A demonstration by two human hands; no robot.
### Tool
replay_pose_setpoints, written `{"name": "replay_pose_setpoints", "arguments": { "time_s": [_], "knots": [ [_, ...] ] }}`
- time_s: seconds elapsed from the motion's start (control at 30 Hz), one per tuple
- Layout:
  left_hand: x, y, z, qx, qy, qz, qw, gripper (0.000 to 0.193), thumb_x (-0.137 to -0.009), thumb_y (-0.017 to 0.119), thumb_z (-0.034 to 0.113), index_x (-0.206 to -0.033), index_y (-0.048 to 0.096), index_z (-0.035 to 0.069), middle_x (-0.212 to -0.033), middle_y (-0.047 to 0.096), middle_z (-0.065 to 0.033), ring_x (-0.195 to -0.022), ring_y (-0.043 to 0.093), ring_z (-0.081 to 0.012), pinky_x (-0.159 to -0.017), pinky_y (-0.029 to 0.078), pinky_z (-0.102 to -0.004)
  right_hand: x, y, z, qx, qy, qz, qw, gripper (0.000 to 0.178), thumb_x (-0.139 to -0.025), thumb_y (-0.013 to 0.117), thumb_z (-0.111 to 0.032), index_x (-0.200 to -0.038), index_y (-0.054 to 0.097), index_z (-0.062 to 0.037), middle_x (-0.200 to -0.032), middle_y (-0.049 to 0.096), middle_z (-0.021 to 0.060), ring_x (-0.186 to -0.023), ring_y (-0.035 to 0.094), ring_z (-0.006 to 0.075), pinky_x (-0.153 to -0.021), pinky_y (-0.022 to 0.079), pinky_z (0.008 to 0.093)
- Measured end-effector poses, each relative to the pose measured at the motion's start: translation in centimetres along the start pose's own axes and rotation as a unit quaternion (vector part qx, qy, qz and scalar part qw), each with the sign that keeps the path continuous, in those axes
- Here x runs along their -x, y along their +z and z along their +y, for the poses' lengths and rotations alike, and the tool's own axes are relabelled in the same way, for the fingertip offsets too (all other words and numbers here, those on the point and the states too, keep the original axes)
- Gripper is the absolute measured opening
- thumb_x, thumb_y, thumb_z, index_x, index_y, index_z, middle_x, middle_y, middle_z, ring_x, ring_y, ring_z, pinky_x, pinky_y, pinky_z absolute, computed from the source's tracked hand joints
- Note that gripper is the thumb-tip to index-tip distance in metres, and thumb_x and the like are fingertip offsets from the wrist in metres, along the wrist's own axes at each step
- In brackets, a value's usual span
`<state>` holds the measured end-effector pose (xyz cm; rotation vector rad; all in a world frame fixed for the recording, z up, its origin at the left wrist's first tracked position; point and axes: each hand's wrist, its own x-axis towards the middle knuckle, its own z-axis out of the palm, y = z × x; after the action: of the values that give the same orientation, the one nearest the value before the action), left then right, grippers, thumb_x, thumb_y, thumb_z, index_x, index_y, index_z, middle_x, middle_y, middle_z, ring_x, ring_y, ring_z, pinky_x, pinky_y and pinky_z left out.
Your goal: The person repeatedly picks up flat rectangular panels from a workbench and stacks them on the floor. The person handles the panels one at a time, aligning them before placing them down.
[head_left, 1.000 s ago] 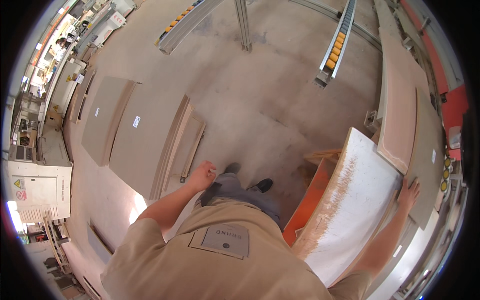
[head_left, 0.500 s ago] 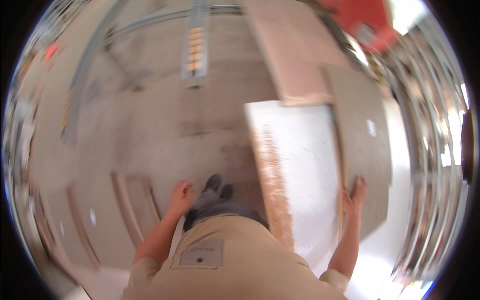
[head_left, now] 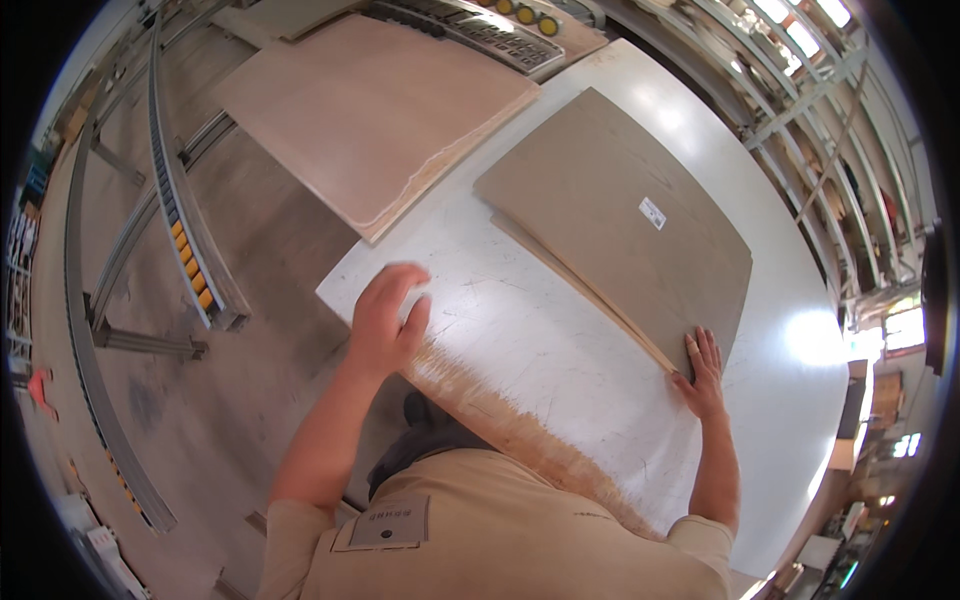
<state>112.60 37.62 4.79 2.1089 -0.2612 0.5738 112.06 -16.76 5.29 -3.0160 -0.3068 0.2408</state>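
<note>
My right hand (head_left: pixel 703 373) lies on the near right corner of a grey-brown board (head_left: pixel 620 215), its fingers stretched flat over the top and the thumb by the edge. A small white label (head_left: pixel 652 213) is stuck on that board. Under its near edge shows the strip of a second board (head_left: pixel 585 287), slightly offset. Both rest on a white worktable (head_left: pixel 500 310) with a scuffed surface. My left hand (head_left: pixel 388 315) hovers over the table's left corner, fingers half bent and thumb apart, holding nothing.
A pinkish-tan board (head_left: pixel 380 110) overhangs the table's far left side. Behind it stands a grey machine panel (head_left: pixel 480 35) with yellow round parts (head_left: pixel 525 15). A roller rail (head_left: pixel 180 220) runs along the left. Metal racks (head_left: pixel 800 120) rise at the right.
My view has swung right toward the table. My left hand has moved from beside my body to over the table's corner. My right hand stays at the grey-brown board.
</note>
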Motion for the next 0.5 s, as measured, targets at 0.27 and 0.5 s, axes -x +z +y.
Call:
{"name": "replay_pose_setpoints", "arguments": {
  "time_s": [0.27, 0.5],
  "knots": [
    [-14.5, 13.7, -7.8, -0.034, -0.116, -0.143, 0.982, 0.053, -0.094, 0.057, 0.035, -0.134, 0.050, 0.001, -0.131, 0.057, -0.0206, -0.121, 0.054, -0.0362, -0.103, 0.042, -0.0400, -1.6, 2.5, 6.6, -0.192, 0.280, 0.154, 0.928, 0.071, -0.089, 0.060, -0.040, -0.147, 0.037, -0.0053, -0.151, 0.035, 0.0227, -0.142, 0.030, 0.0376, -0.115, 0.027, 0.0436],
    [-15.1, 18.0, -8.7, 0.060, -0.190, -0.179, 0.963, 0.068, -0.089, 0.064, 0.032, -0.143, 0.041, -0.002, -0.139, 0.052, -0.0214, -0.131, 0.049, -0.0303, -0.109, 0.037, -0.0363, -6.2, 1.4, 9.0, -0.216, 0.479, 0.168, 0.835, 0.081, -0.086, 0.062, -0.042, -0.145, 0.035, 0.0052, -0.144, 0.043, 0.0276, -0.135, 0.039, 0.0398, -0.112, 0.032, 0.0411]
  ]
}}
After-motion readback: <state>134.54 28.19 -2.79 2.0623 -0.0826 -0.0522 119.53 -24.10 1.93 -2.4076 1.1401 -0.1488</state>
